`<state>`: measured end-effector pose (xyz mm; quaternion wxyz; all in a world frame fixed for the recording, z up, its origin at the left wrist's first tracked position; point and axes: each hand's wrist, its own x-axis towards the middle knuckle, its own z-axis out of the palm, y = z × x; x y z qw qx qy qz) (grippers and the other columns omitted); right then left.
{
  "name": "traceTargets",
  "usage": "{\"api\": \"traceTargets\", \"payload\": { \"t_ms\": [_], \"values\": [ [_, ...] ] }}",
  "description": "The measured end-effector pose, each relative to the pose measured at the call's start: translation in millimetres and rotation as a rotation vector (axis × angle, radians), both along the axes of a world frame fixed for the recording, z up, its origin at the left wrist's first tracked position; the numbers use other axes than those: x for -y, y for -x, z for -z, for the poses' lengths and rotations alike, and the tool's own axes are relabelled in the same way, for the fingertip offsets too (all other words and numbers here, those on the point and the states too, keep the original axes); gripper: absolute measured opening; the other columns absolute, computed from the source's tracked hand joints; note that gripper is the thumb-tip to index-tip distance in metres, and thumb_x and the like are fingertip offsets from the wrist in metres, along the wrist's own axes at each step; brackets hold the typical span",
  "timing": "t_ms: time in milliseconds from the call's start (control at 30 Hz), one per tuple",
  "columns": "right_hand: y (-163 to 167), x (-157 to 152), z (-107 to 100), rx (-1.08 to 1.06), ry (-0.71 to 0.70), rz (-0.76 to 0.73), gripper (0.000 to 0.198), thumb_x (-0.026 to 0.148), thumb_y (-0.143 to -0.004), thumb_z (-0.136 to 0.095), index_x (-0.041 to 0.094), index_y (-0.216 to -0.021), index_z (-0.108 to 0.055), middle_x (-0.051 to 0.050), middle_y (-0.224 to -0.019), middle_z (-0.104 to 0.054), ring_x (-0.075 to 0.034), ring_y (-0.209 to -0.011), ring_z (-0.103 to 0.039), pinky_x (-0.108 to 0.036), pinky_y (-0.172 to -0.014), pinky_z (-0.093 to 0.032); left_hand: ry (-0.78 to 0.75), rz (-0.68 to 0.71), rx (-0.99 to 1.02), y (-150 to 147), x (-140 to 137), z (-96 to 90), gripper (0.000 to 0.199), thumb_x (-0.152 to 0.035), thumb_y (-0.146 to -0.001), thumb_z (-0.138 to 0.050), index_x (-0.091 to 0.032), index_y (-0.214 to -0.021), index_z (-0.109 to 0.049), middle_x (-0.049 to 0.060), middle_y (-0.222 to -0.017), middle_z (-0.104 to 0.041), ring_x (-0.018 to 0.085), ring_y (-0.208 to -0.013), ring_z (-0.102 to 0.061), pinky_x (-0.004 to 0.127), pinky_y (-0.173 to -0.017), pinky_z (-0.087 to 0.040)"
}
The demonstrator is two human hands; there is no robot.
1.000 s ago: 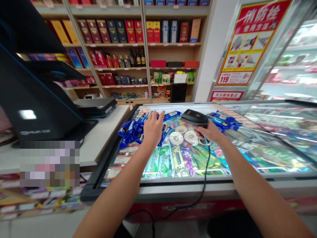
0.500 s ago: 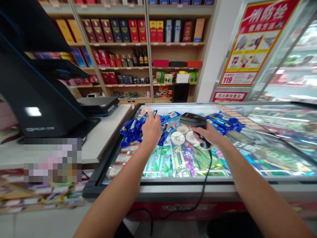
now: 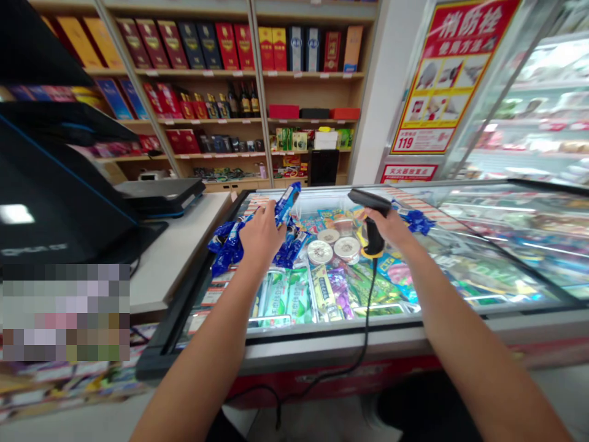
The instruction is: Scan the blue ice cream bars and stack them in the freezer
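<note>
My left hand [image 3: 263, 232] is closed on a blue ice cream packet [image 3: 288, 202], lifted with its far end tilted up. Around and beneath that hand lies a pile of similar blue packets [image 3: 225, 253] on the freezer's glass top. My right hand [image 3: 389, 226] grips a black corded barcode scanner [image 3: 372, 201] by its handle, its head pointing left toward the packet. More blue packets [image 3: 418, 221] lie behind the right hand, partly hidden by it. Under the glass, between the hands, are round white-lidded tubs [image 3: 319, 252] and green packs [image 3: 299, 294].
The scanner's cable [image 3: 368, 313] hangs over the front edge of the chest freezer [image 3: 331, 348]. To the left is a counter [image 3: 184, 261] with a scale [image 3: 159, 193] and a dark checkout terminal [image 3: 59, 184]. Shelves of boxes and bottles [image 3: 197, 73] stand behind.
My left hand has raised one blue packet from the pile. The scanner has turned more upright in my right hand. The whole view has shifted slightly to the right.
</note>
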<state>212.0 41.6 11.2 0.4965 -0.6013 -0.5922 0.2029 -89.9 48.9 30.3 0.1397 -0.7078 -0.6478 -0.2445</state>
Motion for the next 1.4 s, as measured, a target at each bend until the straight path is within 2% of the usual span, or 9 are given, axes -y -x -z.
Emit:
{"api": "traceTargets", "payload": {
  "t_ms": [67, 133, 300, 500, 733, 900, 1033, 1200, 1400],
  "values": [
    [-23.3, -6.1, -1.1, 0.184, 0.088, 0.2, 0.037, 0.053, -0.091, -0.055, 0.019, -0.086, -0.068, -0.011, -0.082, -0.071, -0.029, -0.084, -0.068, -0.033, -0.073, -0.052, 0.026, -0.031, 0.017, 4.6, -1.6, -5.1, 0.049, -0.045, -0.094, -0.051, -0.027, -0.139, -0.046, 0.013, -0.119, -0.07, 0.034, -0.104, -0.07, 0.042, -0.08, -0.056],
    [-44.6, -10.7, 0.2, 0.348, 0.219, 0.29, 0.041, 0.053, -0.094, -0.052, 0.017, -0.092, -0.071, -0.015, -0.092, -0.074, -0.032, -0.092, -0.069, -0.036, -0.079, -0.051, 0.059, -0.063, 0.02, 8.4, -2.7, -9.2, 0.048, -0.048, -0.093, -0.052, -0.025, -0.135, -0.049, 0.014, -0.115, -0.072, 0.036, -0.104, -0.07, 0.044, -0.081, -0.056],
    [-64.3, -21.1, 14.3, 0.645, 0.428, 0.231, 0.055, 0.058, -0.096, -0.05, 0.008, -0.101, -0.074, -0.026, -0.106, -0.073, -0.039, -0.102, -0.07, -0.041, -0.086, -0.052, 0.183, -0.092, -0.012, 13.7, -3.4, -10.8, 0.043, -0.05, -0.089, -0.054, -0.02, -0.12, -0.06, 0.018, -0.111, -0.073, 0.038, -0.106, -0.07, 0.046, -0.084, -0.056],
    [-51.2, -33.8, 28.0, 0.84, 0.484, 0.259, 0.063, 0.059, -0.099, -0.043, 0.005, -0.099, -0.076, -0.027, -0.105, -0.073, -0.04, -0.111, -0.068, -0.045, -0.098, -0.048, 0.195, -0.081, -0.022, 17.7, -3.3, -5.7, 0.044, -0.049, -0.091, -0.053, -0.017, -0.119, -0.062, 0.019, -0.119, -0.069, 0.037, -0.108, -0.069, 0.048, -0.087, -0.057],
    [-60.1, -26.9, 27.8, 0.508, 0.497, 0.186, 0.053, 0.062, -0.094, -0.05, 0.015, -0.078, -0.071, -0.018, -0.083, -0.073, -0.034, -0.084, -0.071, -0.041, -0.079, -0.054, -0.004, -0.007, -0.065, 11.3, -1.8, -4.0, 0.038, -0.044, -0.092, -0.056, -0.017, -0.118, -0.064, 0.021, -0.128, -0.06, 0.039, -0.119, -0.058, 0.047, -0.09, -0.054],
    [-45.5, -9.1, 27.2, -0.144, 0.505, -0.074, 0.039, 0.055, -0.093, -0.057, 0.018, -0.094, -0.069, -0.012, -0.089, -0.075, -0.027, -0.08, -0.071, -0.038, -0.075, -0.058, -0.006, 0.44, -0.125, -30.7, 16.6, 13.7, 0.03, -0.034, -0.098, -0.049, -0.017, -0.119, -0.063, 0.013, -0.115, -0.066, 0.028, -0.113, -0.061, 0.04, -0.099, -0.049],
    [-26.5, 3.6, 19.8, -0.547, 0.532, -0.292, 0.031, 0.049, -0.094, -0.056, 0.02, -0.101, -0.064, -0.009, -0.084, -0.073, -0.025, -0.072, -0.07, -0.04, -0.071, -0.061, 0.091, 0.624, -0.099, -65.8, 34.0, 42.3, 0.048, -0.046, -0.098, -0.052, -0.022, -0.139, -0.053, 0.015, -0.127, -0.061, 0.029, -0.115, -0.061, 0.04, -0.094, -0.053],
    [-20.2, 7.6, 10.9, -0.688, 0.492, -0.223, 0.024, 0.043, -0.092, -0.057, 0.02, -0.093, -0.061, -0.006, -0.071, -0.068, -0.021, -0.055, -0.063, -0.036, -0.056, -0.057, 0.2, 0.613, -0.102, -79.2, 32.5, 66.7, 0.054, -0.054, -0.095, -0.057, -0.027, -0.141, -0.053, 0.016, -0.131, -0.055, 0.033, -0.117, -0.061, 0.043, -0.091, -0.054],
    [-30.6, 12.8, 14.9, -0.581, 0.464, -0.393, 0.037, 0.055, -0.086, -0.065, 0.021, -0.076, -0.054, 0.001, -0.057, -0.05, -0.012, -0.044, -0.043, -0.025, -0.038, -0.034, 0.293, 0.622, 0.029, -76.8, 18.1, 68.8, 0.041, -0.023, -0.094, -0.059, -0.019, -0.135, -0.055, 0.015, -0.119, -0.064, 0.027, -0.108, -0.065, 0.039, -0.093, -0.053]
  ]
}}
